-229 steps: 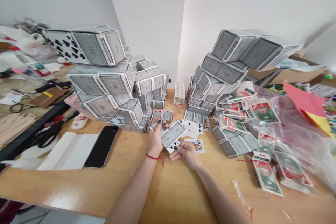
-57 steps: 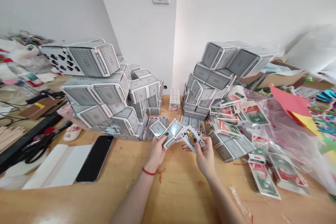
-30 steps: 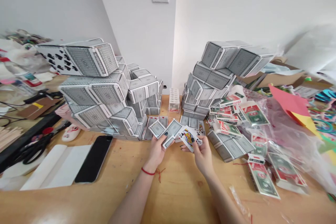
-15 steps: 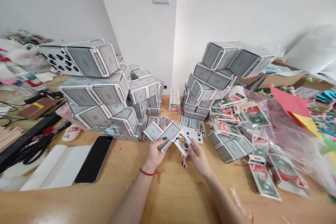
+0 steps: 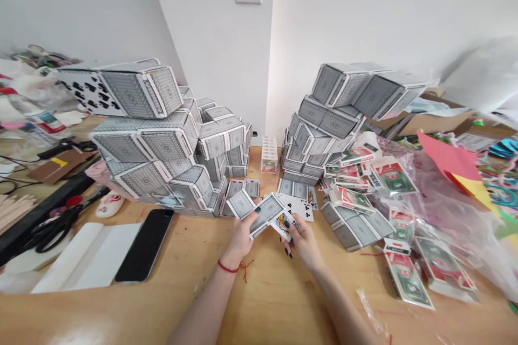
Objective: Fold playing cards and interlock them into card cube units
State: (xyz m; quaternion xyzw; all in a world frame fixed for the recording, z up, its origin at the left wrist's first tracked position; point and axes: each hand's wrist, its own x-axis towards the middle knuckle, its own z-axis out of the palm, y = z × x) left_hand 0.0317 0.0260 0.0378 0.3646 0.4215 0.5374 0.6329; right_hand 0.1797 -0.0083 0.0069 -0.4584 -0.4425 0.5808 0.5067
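My left hand (image 5: 244,232) is closed on grey-backed playing cards (image 5: 267,212), which fan out in two directions with their backs up. In my right hand (image 5: 301,240) is a face card (image 5: 280,222), pinched at its right edge with the picture side up. The face card's left part lies under the grey-backed cards. Just beyond my hands, loose playing cards (image 5: 297,205) lie on the table, several showing clubs. Another group of cards (image 5: 251,187) lies behind my left hand.
Tall stacks of card-built blocks stand left (image 5: 157,140) and right (image 5: 324,113). A packet of card boxes (image 5: 268,153) sits between them. Opened red and green card boxes (image 5: 404,275) crowd the right. A black phone (image 5: 145,245), white paper (image 5: 89,259) and scissors (image 5: 56,232) lie left.
The cards in my left hand have shifted slightly right and down, covering more of the face card. My right hand has barely moved.
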